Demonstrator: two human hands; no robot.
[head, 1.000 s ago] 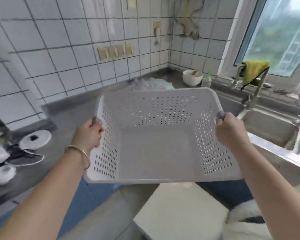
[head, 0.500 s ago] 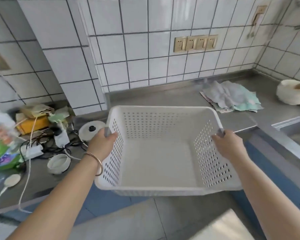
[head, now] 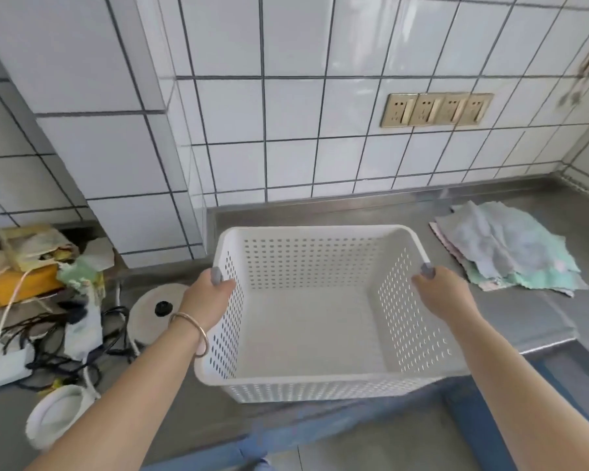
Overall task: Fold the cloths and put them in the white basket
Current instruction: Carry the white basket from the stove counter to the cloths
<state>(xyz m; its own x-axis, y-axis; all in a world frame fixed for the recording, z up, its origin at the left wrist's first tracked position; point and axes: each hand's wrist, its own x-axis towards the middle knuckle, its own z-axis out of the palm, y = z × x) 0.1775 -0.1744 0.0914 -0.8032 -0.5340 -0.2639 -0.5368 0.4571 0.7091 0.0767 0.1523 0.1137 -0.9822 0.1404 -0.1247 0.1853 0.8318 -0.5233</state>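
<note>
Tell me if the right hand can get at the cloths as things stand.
Probably not yet: the right hand is closed on the basket rim, as is the left hand. The cloths lie uncovered on the counter just to the right of it, so once it lets go the way looks free.

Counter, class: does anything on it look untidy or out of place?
Yes. The cloths lie in a loose, unfolded heap right of the white basket, edges askew. Left of it, tangled cables sprawl among clutter.

Left hand (head: 209, 299) and right hand (head: 446, 295): both closed on opposite rims of white basket (head: 306, 331), forearms extended.
</note>
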